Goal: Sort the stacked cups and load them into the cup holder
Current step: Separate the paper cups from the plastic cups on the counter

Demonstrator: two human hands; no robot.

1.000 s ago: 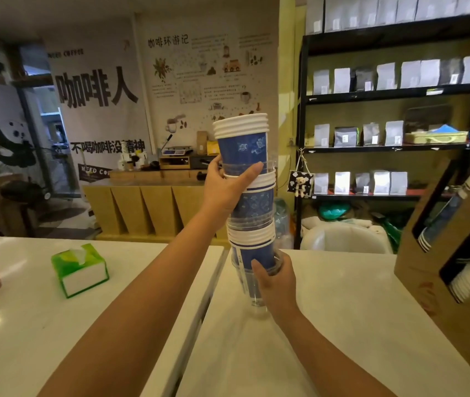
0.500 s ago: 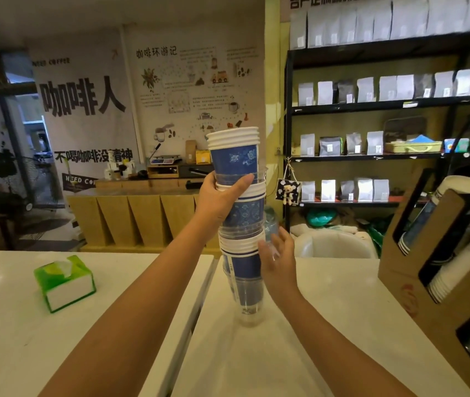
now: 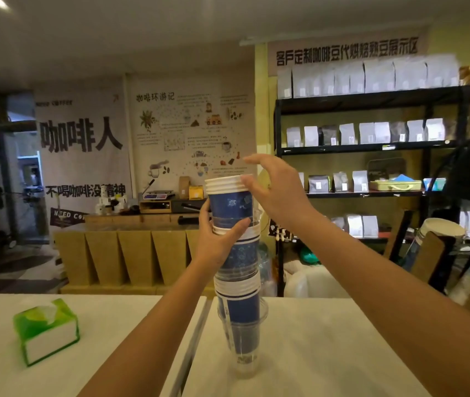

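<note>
A tall mixed stack of cups (image 3: pixel 239 299) stands on the white counter (image 3: pixel 314 339): blue paper cups with white rims nested between clear plastic cups. My left hand (image 3: pixel 216 239) grips the stack around its upper middle. My right hand (image 3: pixel 274 187) hovers at the top blue cups (image 3: pixel 229 200), fingers spread, thumb touching the white rims. The brown cardboard cup holder (image 3: pixel 434 256) stands at the right edge with cup stacks lying in its slots.
A green tissue box (image 3: pixel 46 330) sits on the left counter. A seam (image 3: pixel 193 339) splits the two counter tops. Behind are a wooden bar, wall posters and a black shelf (image 3: pixel 371 147) of coffee bags.
My right hand left the lower stack and rose to the top rims. The camera tilted upward; the stack stays on the counter in my left hand.
</note>
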